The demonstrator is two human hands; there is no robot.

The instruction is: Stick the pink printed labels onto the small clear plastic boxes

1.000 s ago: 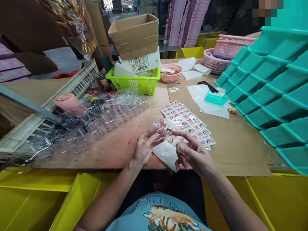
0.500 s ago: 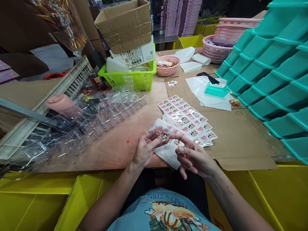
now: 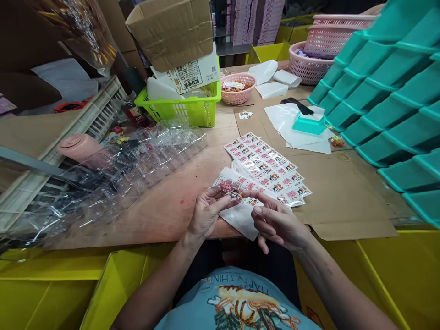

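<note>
Tabletop (image 3: 165, 208): beneath a fan of sticker sheets (image 3: 266, 167). Stack of teal trays (image 3: 395, 101): in stepped rows, to the right of the sticker sheets. Row of clear plastic containers (image 3: 158, 160): to the left of the sticker sheets. Green basket (image 3: 202, 112): beyond the sticker sheets and to their left, with an open cardboard box (image 3: 172, 39) tilted above. White paper (image 3: 240, 222): at the near left side of the sticker sheets. Left hand (image 3: 205, 213): left of the sticker sheets, on the near side; grip closed on a clear plastic piece (image 3: 225, 187). Right hand (image 3: 280, 224): on the near side of the sticker sheets; grip loosely spread, index finger extended. Clear plastic piece: near the left corner of the sticker sheets, over the white paper. Cat-printed sticker (image 3: 237, 194): at the clear plastic piece, beside the right index fingertip; degree of adhesion not possible to tell.
</note>
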